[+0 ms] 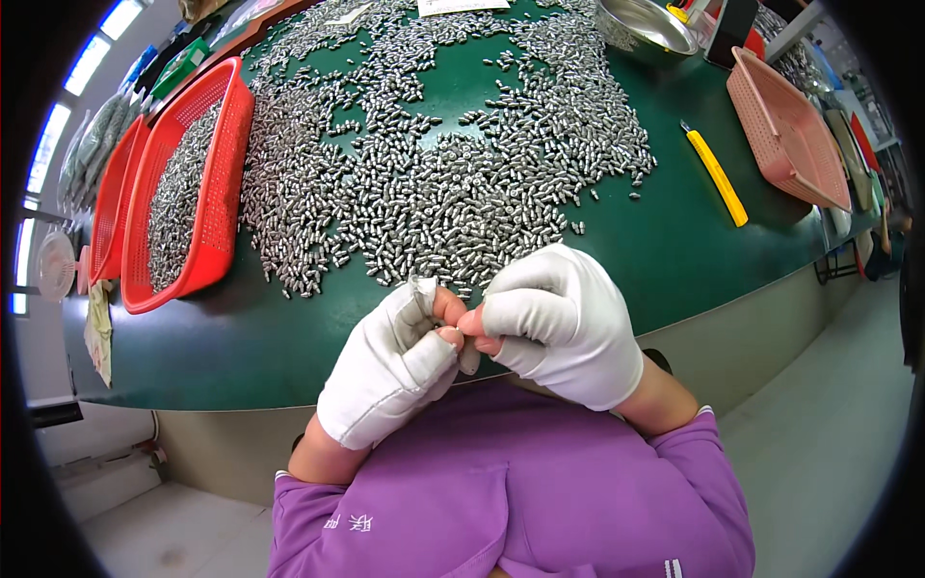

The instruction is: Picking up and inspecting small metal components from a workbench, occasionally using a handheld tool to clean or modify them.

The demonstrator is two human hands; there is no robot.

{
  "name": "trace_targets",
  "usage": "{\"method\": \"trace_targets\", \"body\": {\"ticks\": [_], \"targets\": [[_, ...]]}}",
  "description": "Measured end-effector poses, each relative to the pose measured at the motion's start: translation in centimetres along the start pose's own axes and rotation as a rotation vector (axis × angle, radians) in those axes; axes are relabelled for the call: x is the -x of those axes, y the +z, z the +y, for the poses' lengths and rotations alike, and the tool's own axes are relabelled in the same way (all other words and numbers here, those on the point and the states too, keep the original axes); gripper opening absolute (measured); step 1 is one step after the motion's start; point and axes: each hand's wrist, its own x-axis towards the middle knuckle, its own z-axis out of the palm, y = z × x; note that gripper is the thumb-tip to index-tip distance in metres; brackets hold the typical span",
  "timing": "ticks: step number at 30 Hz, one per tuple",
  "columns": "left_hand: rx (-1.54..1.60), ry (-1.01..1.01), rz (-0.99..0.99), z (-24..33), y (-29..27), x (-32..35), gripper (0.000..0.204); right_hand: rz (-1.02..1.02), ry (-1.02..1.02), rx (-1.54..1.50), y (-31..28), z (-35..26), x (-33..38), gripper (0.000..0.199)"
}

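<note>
My left hand [395,361] and my right hand [564,323] meet at the table's near edge, both in white gloves with bare fingertips. Thumbs and forefingers of both are pinched together, tip against tip. Whatever sits between them is hidden or too small to make out. Just beyond my fingers spreads a broad, dense layer of small silvery metal parts [453,207], short and cylindrical with narrowed ends. They lie loose on the green tabletop [347,356].
At the left, a red plastic basket [217,202] holds more metal parts, with another red basket [114,207] beside it. A yellow utility knife [718,180] lies at the right, near a pink basket [785,130]. A metal bowl [650,24] stands at the far right.
</note>
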Motion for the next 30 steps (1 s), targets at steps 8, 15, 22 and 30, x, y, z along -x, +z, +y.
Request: {"method": "trace_targets", "body": {"ticks": [8,15,22,30], "targets": [[0.065,0.063,-0.017,0.0,-0.1,0.0,0.011,0.155,0.013,0.318,-0.3,0.0,0.5,0.017],[0.205,0.117,-0.029,-0.4,-0.2,-0.2,0.016,0.071,0.058,0.658,-0.9,0.2,0.7,0.013],[0.214,0.092,-0.043,-0.4,-0.3,-0.1,0.017,-0.073,0.075,0.78,-0.5,0.0,0.8,0.011],[-0.028,0.052,-0.043,-0.1,0.1,-0.1,0.016,0.068,-0.016,0.339,-0.6,-0.6,0.0,0.016]]}}
